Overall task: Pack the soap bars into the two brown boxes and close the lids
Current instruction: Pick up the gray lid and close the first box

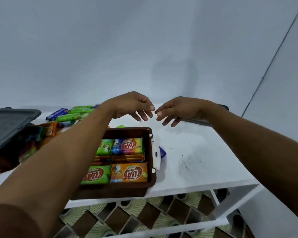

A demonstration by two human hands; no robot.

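Note:
A brown box [150,177] stands open on the white table, filled with several wrapped soap bars; an orange bar [129,172] and a green bar [95,175] lie at its near side. My left forearm crosses over its left part. My left hand [131,105] and my right hand [179,109] hover above the table behind the box, fingertips almost touching, fingers apart and holding nothing. More loose soap bars [72,114] lie at the back left. A second brown box [0,162] sits at the far left under a dark lid [9,124], mostly hidden.
A white and blue packet [157,154] lies against the box's right wall. The white table [196,160] ends at a front edge with patterned floor tiles below. A dark flat object [196,121] lies behind my right hand. A pale wall rises behind.

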